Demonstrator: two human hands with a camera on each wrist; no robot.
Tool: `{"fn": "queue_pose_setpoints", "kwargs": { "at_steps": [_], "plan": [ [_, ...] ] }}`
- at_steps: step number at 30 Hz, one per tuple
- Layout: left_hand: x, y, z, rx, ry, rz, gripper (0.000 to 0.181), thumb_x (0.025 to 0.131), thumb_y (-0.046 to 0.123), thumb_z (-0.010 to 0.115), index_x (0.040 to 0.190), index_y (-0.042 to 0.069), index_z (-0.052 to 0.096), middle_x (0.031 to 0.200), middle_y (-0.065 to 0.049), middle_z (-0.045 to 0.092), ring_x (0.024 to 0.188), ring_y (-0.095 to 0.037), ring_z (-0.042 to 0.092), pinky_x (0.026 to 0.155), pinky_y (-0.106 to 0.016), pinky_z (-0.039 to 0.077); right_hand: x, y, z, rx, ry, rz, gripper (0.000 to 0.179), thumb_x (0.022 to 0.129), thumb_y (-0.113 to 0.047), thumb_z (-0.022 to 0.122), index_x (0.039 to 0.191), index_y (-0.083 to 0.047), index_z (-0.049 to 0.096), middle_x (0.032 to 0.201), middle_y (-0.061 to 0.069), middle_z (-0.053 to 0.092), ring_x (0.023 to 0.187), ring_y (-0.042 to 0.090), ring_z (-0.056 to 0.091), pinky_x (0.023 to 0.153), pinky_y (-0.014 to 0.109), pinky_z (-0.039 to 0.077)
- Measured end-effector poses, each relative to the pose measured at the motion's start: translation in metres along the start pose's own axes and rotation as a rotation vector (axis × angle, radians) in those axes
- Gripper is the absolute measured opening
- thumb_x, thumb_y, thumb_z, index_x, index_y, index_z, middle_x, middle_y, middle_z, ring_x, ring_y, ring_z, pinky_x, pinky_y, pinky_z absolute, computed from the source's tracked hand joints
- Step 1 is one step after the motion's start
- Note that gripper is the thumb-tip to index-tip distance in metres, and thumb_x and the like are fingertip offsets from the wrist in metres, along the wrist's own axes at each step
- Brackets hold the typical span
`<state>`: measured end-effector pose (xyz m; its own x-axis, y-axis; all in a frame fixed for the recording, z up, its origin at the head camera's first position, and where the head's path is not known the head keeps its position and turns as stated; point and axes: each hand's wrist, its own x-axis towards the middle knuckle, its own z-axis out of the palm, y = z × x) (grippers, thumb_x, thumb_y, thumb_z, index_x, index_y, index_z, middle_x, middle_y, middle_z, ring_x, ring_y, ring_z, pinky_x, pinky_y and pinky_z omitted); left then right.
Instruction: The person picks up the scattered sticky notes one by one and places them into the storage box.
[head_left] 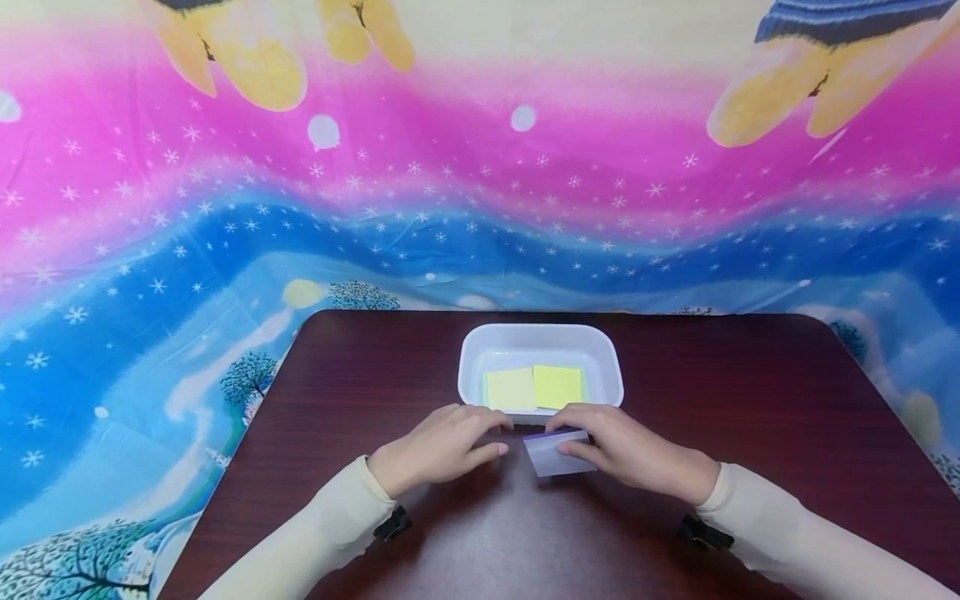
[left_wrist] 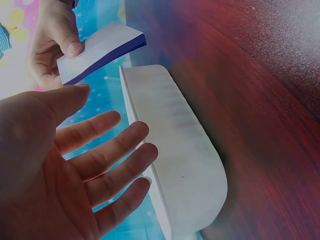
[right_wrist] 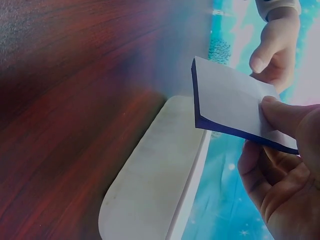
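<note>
A purple-edged sticky note pad (head_left: 551, 458) with a pale back is pinched between the thumb and fingers of my right hand (head_left: 630, 446), just in front of a white plastic tub (head_left: 615, 367). The pad (right_wrist: 230, 100) shows its pale face and dark purple side in the right wrist view. My left hand (head_left: 453, 446) is to the left of the pad, its fingers loosely bent and holding nothing. In the left wrist view the left hand's fingers (left_wrist: 115, 160) are spread apart near the tub's side. Inside the tub lie a pale yellow pad (head_left: 510, 389) and a brighter yellow pad (head_left: 558, 386).
The tub stands near the back edge of a dark red-brown wooden table (head_left: 375, 358). Behind the table hangs a pink and blue cloth (head_left: 450, 183) printed with snowflakes and trees. Dark straps (head_left: 705, 533) show at the wrists beneath the pale sleeves.
</note>
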<state>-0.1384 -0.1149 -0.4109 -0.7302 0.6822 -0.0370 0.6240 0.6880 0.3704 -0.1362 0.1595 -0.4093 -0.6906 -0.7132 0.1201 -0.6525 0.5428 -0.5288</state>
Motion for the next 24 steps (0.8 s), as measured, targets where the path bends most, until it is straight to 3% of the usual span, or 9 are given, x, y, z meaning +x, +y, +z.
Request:
{"fn": "queue_pose_setpoints", "kwargs": {
  "at_steps": [7, 16, 24],
  "plan": [
    [0.002, 0.001, -0.003, 0.017, 0.018, 0.004, 0.033, 0.101, 0.033, 0.062, 0.129, 0.016, 0.066, 0.122, 0.001, 0.073, 0.107, -0.012, 0.069, 0.096, -0.034, 0.055, -0.002, 0.002, -0.002, 0.001, 0.025, -0.012, 0.019, 0.095, -0.013, 0.070, 0.114, -0.017, 0.069, 0.111, -0.007, 0.072, 0.102, 0.007, 0.064, 0.089, 0.034, 0.056],
    [0.006, 0.001, -0.007, 0.027, 0.063, 0.056, 0.032, 0.101, 0.033, 0.062, 0.127, 0.015, 0.066, 0.115, 0.002, 0.074, 0.101, -0.014, 0.070, 0.091, -0.035, 0.056, -0.003, 0.003, -0.007, 0.005, 0.057, -0.022, 0.020, 0.095, -0.013, 0.070, 0.115, -0.017, 0.070, 0.110, -0.007, 0.072, 0.102, 0.007, 0.065, 0.088, 0.034, 0.057],
    [0.009, 0.001, -0.010, 0.032, 0.084, 0.048, 0.031, 0.100, 0.033, 0.064, 0.125, 0.015, 0.066, 0.108, 0.001, 0.074, 0.095, -0.015, 0.070, 0.088, -0.035, 0.056, -0.002, 0.005, -0.012, -0.003, 0.085, -0.042, 0.023, 0.093, -0.010, 0.072, 0.115, -0.015, 0.070, 0.110, -0.006, 0.072, 0.099, 0.006, 0.064, 0.086, 0.032, 0.057]
  ]
}}
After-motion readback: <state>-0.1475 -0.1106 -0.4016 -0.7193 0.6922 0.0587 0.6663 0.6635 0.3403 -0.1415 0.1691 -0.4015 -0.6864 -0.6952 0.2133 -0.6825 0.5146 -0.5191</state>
